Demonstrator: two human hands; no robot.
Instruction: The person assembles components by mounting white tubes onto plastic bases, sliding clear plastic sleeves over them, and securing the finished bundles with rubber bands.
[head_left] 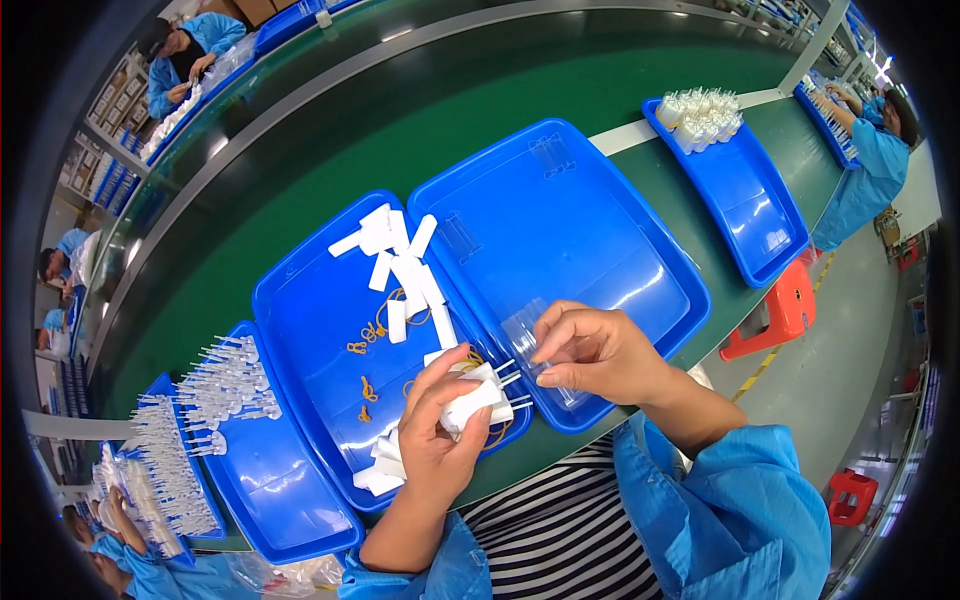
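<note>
My left hand (440, 425) is closed around several white plastic pieces (473, 403) with thin white rods sticking out toward my right hand. It is over the near right corner of a blue tray (330, 400). My right hand (595, 355) is curled, thumb and fingertips close together; whatever they may pinch is too small or too clear to make out. Just beside its fingertips, clear plastic tubes (522, 325) lie in the near left corner of a second blue tray (590, 230). White rectangular pieces (405, 270) and yellowish rubber bands (368, 388) are scattered in the first tray.
Farther left, a blue tray (290, 510) carries rows of white thin-stemmed parts (230, 380), with more stemmed parts (170, 470) beyond. At the right, another tray (750, 215) has white parts (700, 115) at its far end. A red stool (780, 310) stands by the bench. Co-workers sit around.
</note>
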